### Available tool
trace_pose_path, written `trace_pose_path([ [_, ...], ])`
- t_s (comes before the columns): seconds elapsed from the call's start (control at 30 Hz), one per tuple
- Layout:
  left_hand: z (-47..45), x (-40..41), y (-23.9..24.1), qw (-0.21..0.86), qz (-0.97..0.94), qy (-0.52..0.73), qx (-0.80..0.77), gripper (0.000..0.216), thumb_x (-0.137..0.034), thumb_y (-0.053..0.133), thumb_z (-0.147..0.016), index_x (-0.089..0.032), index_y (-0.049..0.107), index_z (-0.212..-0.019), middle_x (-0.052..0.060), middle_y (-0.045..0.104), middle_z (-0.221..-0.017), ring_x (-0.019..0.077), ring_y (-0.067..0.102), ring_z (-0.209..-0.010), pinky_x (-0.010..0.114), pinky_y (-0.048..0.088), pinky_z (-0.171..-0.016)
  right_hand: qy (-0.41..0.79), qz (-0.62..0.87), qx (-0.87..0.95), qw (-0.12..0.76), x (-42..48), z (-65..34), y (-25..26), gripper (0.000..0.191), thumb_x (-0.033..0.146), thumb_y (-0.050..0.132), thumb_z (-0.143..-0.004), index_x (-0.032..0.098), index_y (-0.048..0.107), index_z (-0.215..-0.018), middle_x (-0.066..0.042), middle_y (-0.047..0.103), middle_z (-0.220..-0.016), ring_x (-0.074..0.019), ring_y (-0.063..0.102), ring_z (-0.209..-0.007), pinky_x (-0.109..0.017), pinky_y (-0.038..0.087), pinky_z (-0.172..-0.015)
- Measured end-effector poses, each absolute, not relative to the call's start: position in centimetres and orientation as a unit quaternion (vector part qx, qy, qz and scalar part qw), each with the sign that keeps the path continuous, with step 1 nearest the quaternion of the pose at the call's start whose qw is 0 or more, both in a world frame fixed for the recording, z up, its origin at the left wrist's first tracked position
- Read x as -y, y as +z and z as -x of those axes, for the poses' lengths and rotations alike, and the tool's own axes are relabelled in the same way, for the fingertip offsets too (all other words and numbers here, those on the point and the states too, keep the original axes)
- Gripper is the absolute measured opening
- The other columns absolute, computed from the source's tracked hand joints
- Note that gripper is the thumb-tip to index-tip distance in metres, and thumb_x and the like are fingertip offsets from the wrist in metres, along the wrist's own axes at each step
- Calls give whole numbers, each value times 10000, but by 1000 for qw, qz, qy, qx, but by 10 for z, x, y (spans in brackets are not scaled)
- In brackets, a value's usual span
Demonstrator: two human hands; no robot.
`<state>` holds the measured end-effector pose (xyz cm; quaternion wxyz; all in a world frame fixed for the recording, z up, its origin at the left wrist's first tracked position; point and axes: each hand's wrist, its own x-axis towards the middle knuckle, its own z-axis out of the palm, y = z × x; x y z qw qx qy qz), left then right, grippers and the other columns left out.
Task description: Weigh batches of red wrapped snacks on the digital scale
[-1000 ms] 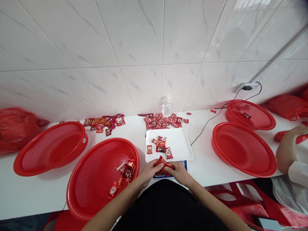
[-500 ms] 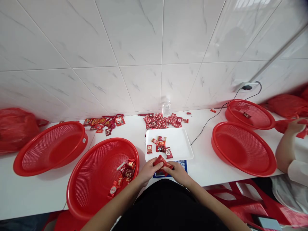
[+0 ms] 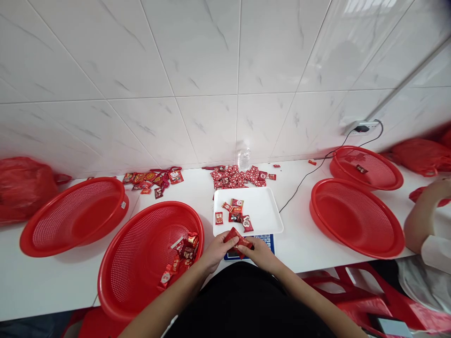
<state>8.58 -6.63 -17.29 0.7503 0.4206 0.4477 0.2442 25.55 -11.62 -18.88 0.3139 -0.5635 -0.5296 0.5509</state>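
Note:
Both my hands hold a small red pouch (image 3: pixel 238 239) over the near edge of a scale. My left hand (image 3: pixel 215 253) pinches its left side, fingers closed. My right hand (image 3: pixel 260 252) grips its right side, fingers closed too. Just beyond the pouch, the scale's white tray (image 3: pixel 264 209) carries several red wrapped candies (image 3: pixel 235 213). The scale's blue keypad (image 3: pixel 266 239) shows between my hands and the tray. To my left a red mesh basket (image 3: pixel 141 249) holds several red packets (image 3: pixel 183 256) at its right side.
Red mesh baskets stand at far left (image 3: pixel 73 216) and at right (image 3: pixel 355 216) (image 3: pixel 366 166). Loose candies (image 3: pixel 239 176) lie by a clear bottle (image 3: pixel 244 158) at the wall, more candies (image 3: pixel 151 179) further left. A black cable (image 3: pixel 310 173) runs to a wall plug. Another person's arm (image 3: pixel 423 211) is at right.
My hands have shifted the pouch slightly between them. The other person's hand at right rose toward a red bag, then dropped back.

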Motion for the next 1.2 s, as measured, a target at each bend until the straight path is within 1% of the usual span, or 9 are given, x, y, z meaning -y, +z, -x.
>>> trace_pose_path([
  [0.17, -84, 67, -174, 736, -458, 229, -443, 383, -448, 710, -738, -135, 671, -956, 64, 685, -909, 198, 595, -860, 309, 425, -831, 547, 566, 539, 300, 117, -257, -191, 417, 558, 532, -842, 154, 628, -800, -6, 621, -731, -144, 530, -677, -249, 380, -632],
  [0.3, -85, 68, -174, 737, -470, 220, -433, 370, -452, 702, -746, -146, 669, -951, 62, 686, -930, 202, 595, -884, 308, 429, -841, 543, 577, 535, 293, 117, -258, -195, 410, 552, 537, -838, 156, 587, -746, 11, 564, -679, -122, 478, -631, -241, 359, -610],
  [0.47, -86, 70, -174, 764, -440, 213, -422, 387, -457, 683, -768, -154, 653, -1008, 71, 682, -968, 208, 604, -926, 326, 437, -868, 548, 577, 526, 299, 116, -258, -195, 388, 528, 530, -846, 159, 580, -737, 1, 593, -693, -135, 513, -654, -247, 377, -622],
  [0.67, -86, 70, -172, 769, -436, 214, -415, 393, -471, 687, -762, -159, 665, -1001, 71, 676, -985, 199, 601, -921, 319, 429, -867, 550, 579, 517, 308, 115, -258, -194, 367, 504, 543, -838, 158, 593, -726, -2, 602, -676, -136, 525, -639, -243, 382, -608],
  [0.97, -84, 69, -171, 771, -448, 205, -405, 335, -435, 672, -788, -152, 653, -967, 52, 657, -930, 176, 582, -879, 296, 423, -830, 541, 571, 530, 317, 116, -258, -195, 403, 512, 536, -847, 150, 608, -684, -1, 594, -643, -136, 523, -623, -244, 380, -602],
  [1.07, -84, 69, -173, 768, -451, 210, -403, 314, -426, 666, -796, -154, 650, -954, 45, 654, -930, 172, 577, -884, 293, 417, -836, 539, 574, 531, 312, 116, -257, -198, 413, 527, 530, -847, 149, 620, -706, -4, 599, -652, -138, 523, -627, -245, 382, -602],
  [1.2, -84, 68, -175, 742, -460, 229, -431, 314, -432, 692, -766, -151, 650, -901, 29, 650, -859, 160, 567, -813, 278, 415, -782, 543, 569, 540, 298, 116, -257, -198, 415, 543, 526, -849, 152, 617, -746, 0, 600, -677, -131, 511, -629, -242, 371, -597],
])
